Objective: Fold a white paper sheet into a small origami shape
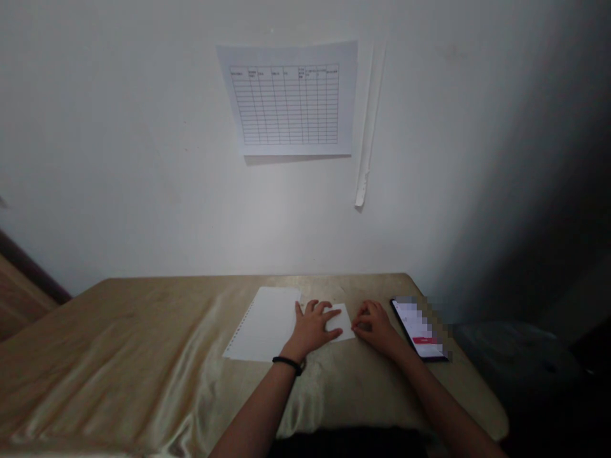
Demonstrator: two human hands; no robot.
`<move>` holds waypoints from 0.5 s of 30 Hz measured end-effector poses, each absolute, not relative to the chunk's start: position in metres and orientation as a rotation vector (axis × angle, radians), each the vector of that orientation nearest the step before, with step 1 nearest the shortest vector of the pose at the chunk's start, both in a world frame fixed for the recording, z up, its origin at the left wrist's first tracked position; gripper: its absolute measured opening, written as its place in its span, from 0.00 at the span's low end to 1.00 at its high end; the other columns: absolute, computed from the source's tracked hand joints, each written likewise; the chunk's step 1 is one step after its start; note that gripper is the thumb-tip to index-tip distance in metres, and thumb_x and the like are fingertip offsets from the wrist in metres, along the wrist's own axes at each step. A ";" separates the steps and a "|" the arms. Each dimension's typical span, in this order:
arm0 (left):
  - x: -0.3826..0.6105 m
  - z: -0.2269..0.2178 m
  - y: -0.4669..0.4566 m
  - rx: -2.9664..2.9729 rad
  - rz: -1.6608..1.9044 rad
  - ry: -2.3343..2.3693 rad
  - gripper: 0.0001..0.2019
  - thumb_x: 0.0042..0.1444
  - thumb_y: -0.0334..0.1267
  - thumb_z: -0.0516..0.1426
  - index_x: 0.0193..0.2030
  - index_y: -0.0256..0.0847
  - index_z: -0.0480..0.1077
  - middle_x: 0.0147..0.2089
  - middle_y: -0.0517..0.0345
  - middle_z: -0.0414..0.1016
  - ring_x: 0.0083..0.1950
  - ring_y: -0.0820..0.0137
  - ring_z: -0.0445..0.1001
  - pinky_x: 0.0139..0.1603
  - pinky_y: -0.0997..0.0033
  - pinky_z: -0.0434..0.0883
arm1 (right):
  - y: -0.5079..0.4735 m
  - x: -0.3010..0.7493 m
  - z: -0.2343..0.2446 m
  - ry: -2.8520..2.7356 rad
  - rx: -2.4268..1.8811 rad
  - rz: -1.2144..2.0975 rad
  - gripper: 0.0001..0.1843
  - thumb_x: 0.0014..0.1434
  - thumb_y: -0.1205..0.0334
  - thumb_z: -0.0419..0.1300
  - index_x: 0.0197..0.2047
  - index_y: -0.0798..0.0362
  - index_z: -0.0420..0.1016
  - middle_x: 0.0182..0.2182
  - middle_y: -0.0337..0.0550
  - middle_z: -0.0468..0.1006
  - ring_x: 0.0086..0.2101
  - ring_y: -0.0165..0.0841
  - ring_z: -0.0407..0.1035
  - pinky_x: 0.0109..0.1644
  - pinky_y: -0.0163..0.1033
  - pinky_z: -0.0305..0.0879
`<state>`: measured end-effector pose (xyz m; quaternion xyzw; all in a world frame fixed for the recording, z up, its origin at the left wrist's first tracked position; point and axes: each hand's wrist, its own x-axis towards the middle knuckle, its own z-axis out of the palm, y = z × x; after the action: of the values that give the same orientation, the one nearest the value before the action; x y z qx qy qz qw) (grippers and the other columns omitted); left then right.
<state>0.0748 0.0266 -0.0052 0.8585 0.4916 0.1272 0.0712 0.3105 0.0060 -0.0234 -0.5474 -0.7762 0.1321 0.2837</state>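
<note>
- Wristband (281,361): one, black, narrow, cord-like, worn at left wrist; finer detail too small to tell
- Garment (348,443): black or near-black, partly visible at torso; cut and fabric lost in shadow
- Left hand (309,331) and right hand (375,327): bare
- Forearms (260,413): bare

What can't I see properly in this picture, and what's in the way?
In the head view:
Small white paper: partly hidden under the left hand.
Right hand: too small and dim to tell whether it pinches the paper's edge.
Printed wall sheet: words too small to read.
Phone: partly hidden by pixelation.
Tan cloth: cut off by the left edge.
</note>
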 end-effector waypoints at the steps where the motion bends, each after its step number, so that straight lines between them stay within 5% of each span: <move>1: 0.075 -0.005 0.027 2.584 0.381 1.476 0.27 0.58 0.61 0.58 0.64 0.67 0.65 0.67 0.60 0.65 0.69 0.47 0.54 0.64 0.17 0.39 | 0.004 0.311 -0.023 -2.080 -1.459 0.359 0.05 0.55 0.63 0.65 0.35 0.45 0.83 0.45 0.45 0.72 0.53 0.42 0.62 0.63 0.51 0.56; 15: 0.074 -0.004 0.027 2.593 0.363 1.474 0.28 0.58 0.62 0.57 0.65 0.68 0.64 0.67 0.60 0.65 0.69 0.47 0.54 0.64 0.17 0.40 | -0.011 0.318 -0.025 -2.061 -1.390 0.471 0.04 0.55 0.64 0.66 0.33 0.46 0.83 0.46 0.46 0.71 0.56 0.42 0.60 0.65 0.50 0.55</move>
<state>0.0740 0.0266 -0.0042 0.8609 0.4895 0.1204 0.0683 0.3175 -0.0109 -0.0251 -0.5239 -0.7767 0.1776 0.3012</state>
